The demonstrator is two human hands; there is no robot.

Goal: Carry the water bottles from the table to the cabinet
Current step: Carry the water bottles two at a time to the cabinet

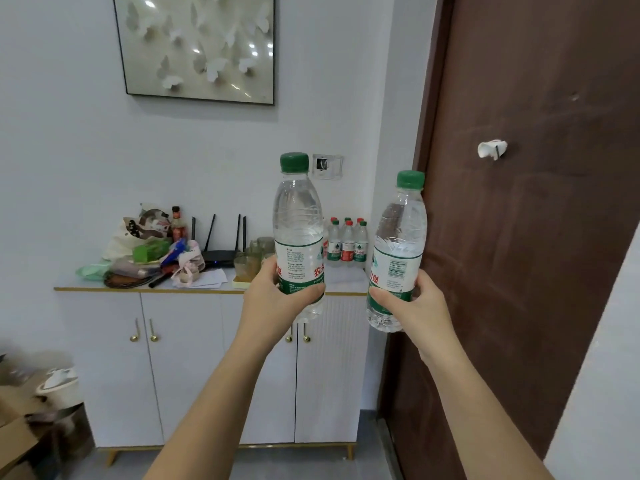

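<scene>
My left hand (273, 292) grips a clear water bottle (298, 223) with a green cap by its lower half, held upright in the air. My right hand (415, 303) grips a second green-capped water bottle (398, 244), tilted slightly to the left. Both are held out in front of a white cabinet (194, 368) with gold handles. On the cabinet top at the right end stand several small water bottles (346, 242) with red and green caps, against the wall.
The cabinet top holds clutter at the left: bags (138, 237), a black router (218, 259), glass cups (252, 261), papers. A brown door (540, 202) stands to the right. Cardboard boxes (20, 427) and a white bin sit on the floor at lower left.
</scene>
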